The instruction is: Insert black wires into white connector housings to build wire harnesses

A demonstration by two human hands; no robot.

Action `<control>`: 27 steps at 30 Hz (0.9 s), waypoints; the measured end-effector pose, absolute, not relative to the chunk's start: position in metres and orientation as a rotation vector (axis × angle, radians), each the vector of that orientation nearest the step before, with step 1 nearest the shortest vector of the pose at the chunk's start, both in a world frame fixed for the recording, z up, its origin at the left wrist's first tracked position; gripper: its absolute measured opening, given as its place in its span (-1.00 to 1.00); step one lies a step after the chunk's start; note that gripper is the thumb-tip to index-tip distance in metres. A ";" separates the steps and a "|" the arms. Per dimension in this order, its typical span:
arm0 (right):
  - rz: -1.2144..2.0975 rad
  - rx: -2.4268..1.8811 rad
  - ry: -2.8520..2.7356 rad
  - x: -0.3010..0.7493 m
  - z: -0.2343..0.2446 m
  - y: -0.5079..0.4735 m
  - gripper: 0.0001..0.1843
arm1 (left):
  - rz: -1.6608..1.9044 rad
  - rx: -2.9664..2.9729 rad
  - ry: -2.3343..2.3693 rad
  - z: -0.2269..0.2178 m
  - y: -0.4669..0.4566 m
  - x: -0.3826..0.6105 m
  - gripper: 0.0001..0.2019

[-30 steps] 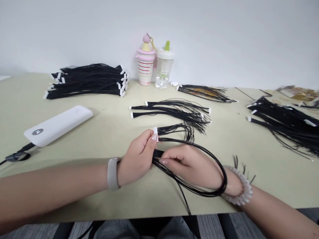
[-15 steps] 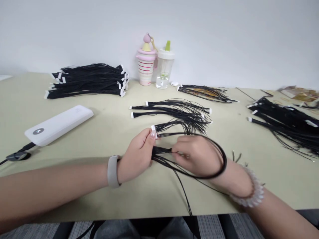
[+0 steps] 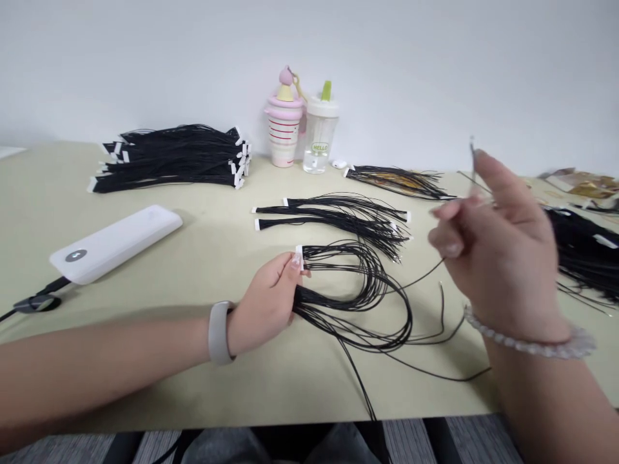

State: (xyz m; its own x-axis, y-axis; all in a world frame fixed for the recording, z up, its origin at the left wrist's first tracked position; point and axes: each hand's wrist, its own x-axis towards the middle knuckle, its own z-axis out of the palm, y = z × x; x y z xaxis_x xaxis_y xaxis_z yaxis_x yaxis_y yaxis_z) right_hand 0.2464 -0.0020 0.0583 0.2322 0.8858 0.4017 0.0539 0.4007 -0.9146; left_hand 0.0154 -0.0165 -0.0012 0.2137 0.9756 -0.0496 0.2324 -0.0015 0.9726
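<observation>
My left hand is closed around a bundle of thin black wires that loops out to the right and back into the fist. A white connector on the bundle's upper end sits under the left thumb. Raised above the table on the right, my right hand pinches a single black wire drawn out from the bundle. Its tip stands up beside the index finger. Several loose wire ends trail on the table below the right hand.
Wire harnesses with white connectors lie beyond the bundle. A large stack rests back left, another pile at right. A white power bank lies left. A pink-lidded cup and a clear bottle stand by the wall.
My right hand has come out of the wire loop and moved up and right with one wire pinched. The loop now hangs free of the right wrist. My left hand has stayed put.
</observation>
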 end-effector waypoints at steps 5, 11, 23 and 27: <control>0.517 -1.222 -1.809 0.215 0.046 -0.016 -0.91 | 0.904 1.505 1.181 -0.001 -0.016 0.014 -0.64; 0.212 -1.208 -2.182 0.200 0.038 -0.025 -0.88 | 0.893 1.502 1.130 0.001 -0.017 0.015 -0.63; -0.043 -1.089 -2.237 0.198 0.028 -0.025 -0.91 | 0.932 1.569 1.113 -0.001 -0.016 0.014 -0.63; -0.108 -1.039 -2.291 0.200 0.027 -0.022 -0.90 | 0.931 1.556 1.112 -0.002 -0.016 0.015 -0.63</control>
State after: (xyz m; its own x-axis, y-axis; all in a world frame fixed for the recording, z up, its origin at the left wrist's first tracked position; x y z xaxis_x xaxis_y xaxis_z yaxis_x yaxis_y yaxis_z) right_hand 0.2001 -0.0222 0.0266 -0.5032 0.6551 0.5636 0.7051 0.6883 -0.1704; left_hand 0.0146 -0.0159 -0.0020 0.2897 0.9560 0.0454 0.2130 -0.1107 0.9708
